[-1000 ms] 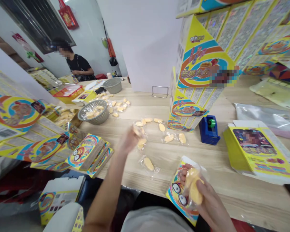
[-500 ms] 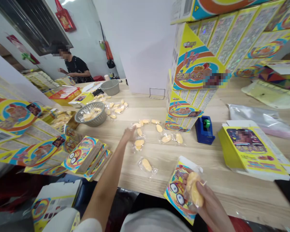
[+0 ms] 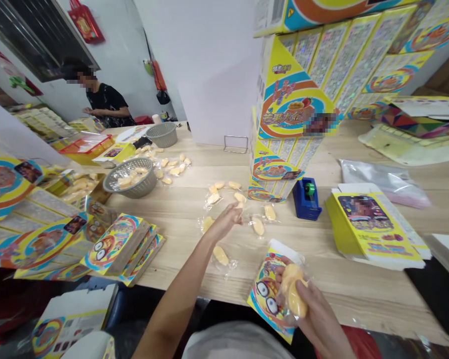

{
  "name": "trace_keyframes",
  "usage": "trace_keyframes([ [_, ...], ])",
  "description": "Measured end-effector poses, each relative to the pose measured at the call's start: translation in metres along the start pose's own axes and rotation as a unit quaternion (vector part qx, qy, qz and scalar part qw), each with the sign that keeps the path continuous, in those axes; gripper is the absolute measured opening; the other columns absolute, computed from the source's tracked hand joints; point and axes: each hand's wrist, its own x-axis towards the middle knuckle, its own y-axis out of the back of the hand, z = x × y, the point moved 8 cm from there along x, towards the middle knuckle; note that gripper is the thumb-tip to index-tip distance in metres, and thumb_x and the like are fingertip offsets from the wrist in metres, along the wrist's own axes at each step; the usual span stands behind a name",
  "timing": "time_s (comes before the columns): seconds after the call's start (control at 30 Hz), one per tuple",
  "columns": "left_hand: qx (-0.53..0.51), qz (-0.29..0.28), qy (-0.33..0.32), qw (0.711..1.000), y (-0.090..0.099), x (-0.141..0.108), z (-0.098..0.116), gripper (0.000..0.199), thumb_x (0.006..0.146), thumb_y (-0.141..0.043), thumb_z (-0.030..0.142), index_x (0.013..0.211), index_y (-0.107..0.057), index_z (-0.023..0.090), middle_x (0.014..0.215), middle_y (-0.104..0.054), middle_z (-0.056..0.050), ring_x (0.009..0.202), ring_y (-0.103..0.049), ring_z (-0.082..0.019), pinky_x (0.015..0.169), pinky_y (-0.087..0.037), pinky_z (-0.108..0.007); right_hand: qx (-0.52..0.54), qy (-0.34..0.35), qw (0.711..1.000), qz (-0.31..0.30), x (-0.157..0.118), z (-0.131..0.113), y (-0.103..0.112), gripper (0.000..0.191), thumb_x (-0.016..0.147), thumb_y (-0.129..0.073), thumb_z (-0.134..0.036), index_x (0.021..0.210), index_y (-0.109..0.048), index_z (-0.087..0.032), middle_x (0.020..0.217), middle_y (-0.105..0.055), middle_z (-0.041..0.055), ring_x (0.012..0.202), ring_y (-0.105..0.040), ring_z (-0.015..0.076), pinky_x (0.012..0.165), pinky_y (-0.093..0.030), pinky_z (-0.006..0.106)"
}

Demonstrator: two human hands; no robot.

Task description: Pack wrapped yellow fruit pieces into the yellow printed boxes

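Two wrapped yellow pieces (image 3: 295, 294) lie gripped in your right hand (image 3: 314, 309); your left hand (image 3: 227, 219) is beside another on the counter (image 3: 322, 249), its fingers' (image 3: 238, 210) spread unclear.

The right hand (image 3: 310, 304) grips wrapped yellow pieces (image 3: 295, 291).

Two grey baskets (image 3: 136, 188) — one tape dispenser (image 3: 306, 202) — one wire stand (image 3: 236, 149).
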Motion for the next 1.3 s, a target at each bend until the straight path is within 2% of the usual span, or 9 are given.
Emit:
trace_keyframes([
  [0.2, -0.254, -0.148, -0.001, 0.956, -0.053, -0.067, 0.030, 0.054, 0.074, -0.051, 0.064, 0.098, -0.058, 0.016, 0.054, -0.035, 0.009, 0.036, -0.021, -0.002, 0.042, -0.031, -0.018, -0.006, 0.014, 0.999, -0.047, -0.002, -0.010, -0.021, 0.044, 0.061, -0.078, -0.035, 0.102, -0.067, -0.024, 0.095, -0.069, 0.0061, 0.082, -0.063, 0.0189, 0.077, -0.050, 0.029],
  [0.43, -0.298, -0.119, -0.028, 0.947, -0.056, -0.095, 0.047, 0.045, 0.077, -0.054, 0.056, 0.094, -0.061, 0.016, 0.050, -0.031, 0.010, 0.034, -0.014, 0.000, 0.038, -0.021, -0.015, -0.004, 0.034, 0.996, -0.080, -0.007, -0.013, -0.043, 0.046, 0.056, -0.080, -0.041, 0.098, -0.067, -0.025, 0.102, -0.067, 0.0100, 0.094, -0.062, 0.0259, 0.087, -0.047, 0.042],
  [0.53, -0.177, -0.060, -0.064, 0.980, -0.056, -0.098, 0.041, 0.047, 0.077, -0.050, 0.059, 0.091, -0.063, 0.016, 0.055, -0.042, 0.005, 0.041, -0.035, -0.004, 0.046, -0.035, -0.019, 0.013, 0.083, 0.992, -0.099, -0.007, -0.018, -0.047, 0.045, 0.055, -0.080, -0.043, 0.095, -0.068, -0.025, 0.112, -0.065, 0.0098, 0.106, -0.057, 0.0280, 0.097, -0.039, 0.044],
  [0.6, -0.021, -0.052, -0.097, 0.994, -0.064, -0.095, 0.034, 0.050, 0.076, -0.049, 0.062, 0.090, -0.066, 0.016, 0.083, -0.059, -0.006, 0.074, -0.056, -0.015, 0.069, -0.045, -0.028, 0.013, 0.083, 0.993, -0.086, -0.003, -0.015, -0.039, 0.043, 0.056, -0.080, -0.042, 0.095, -0.068, -0.027, 0.105, -0.067, 0.0075, 0.104, -0.058, 0.0268, 0.097, -0.040, 0.043],
  [0.73, 0.163, -0.136, -0.115, 0.970, -0.080, -0.062, 0.006, 0.056, 0.089, -0.021, 0.055, 0.127, -0.046, 0.022, 0.139, -0.038, -0.010, 0.128, -0.034, -0.022, 0.103, -0.030, -0.039, 0.018, 0.040, 0.999, -0.014, 0.004, -0.009, -0.008, 0.045, 0.064, -0.075, -0.040, 0.107, -0.063, -0.032, 0.098, -0.070, 0.0024, 0.095, -0.063, 0.0216, 0.090, -0.045, 0.038],
  [0.8, 0.257, -0.146, -0.134, 0.946, -0.076, -0.034, -0.005, 0.047, 0.093, -0.021, 0.038, 0.134, -0.035, 0.022, 0.143, -0.034, -0.010, 0.132, -0.028, -0.020, 0.108, -0.022, -0.040, 0.034, 0.030, 0.999, 0.011, 0.005, -0.011, 0.005, 0.050, 0.067, -0.072, -0.044, 0.115, -0.058, -0.034, 0.104, -0.069, 0.0023, 0.095, -0.063, 0.0218, 0.086, -0.048, 0.037],
  [0.97, 0.523, -0.164, -0.123, 0.827, -0.065, 0.021, -0.032, 0.045, 0.077, -0.046, 0.008, 0.119, -0.052, 0.021, 0.135, -0.043, -0.010, 0.132, -0.024, -0.026, 0.108, -0.010, -0.047, 0.040, 0.046, 0.998, 0.033, 0.003, -0.020, 0.019, 0.061, 0.068, -0.071, -0.046, 0.124, -0.050, -0.036, 0.112, -0.066, -0.0003, 0.098, -0.061, 0.0189, 0.083, -0.051, 0.030],
  [1.17, 0.425, -0.131, -0.111, 0.889, -0.060, 0.021, -0.029, 0.030, 0.069, -0.057, 0.018, 0.099, -0.058, 0.014, 0.105, -0.055, -0.013, 0.111, -0.042, -0.029, 0.099, -0.028, -0.045, 0.078, 0.017, 0.996, 0.035, 0.005, -0.014, 0.023, 0.041, 0.070, -0.071, -0.038, 0.109, -0.064, -0.026, 0.101, -0.070, 0.0026, 0.092, -0.064, 0.0191, 0.080, -0.052, 0.029],
  [1.3, 0.292, -0.132, -0.084, 0.944, -0.058, -0.005, -0.018, 0.039, 0.085, -0.033, 0.035, 0.115, -0.045, 0.013, 0.083, -0.054, -0.005, 0.077, -0.054, -0.018, 0.076, -0.045, -0.035, 0.063, 0.016, 0.997, 0.039, 0.006, -0.017, 0.029, 0.038, 0.069, -0.071, -0.038, 0.103, -0.066, -0.022, 0.093, -0.072, 0.0038, 0.087, -0.065, 0.0213, 0.077, -0.053, 0.032],
])
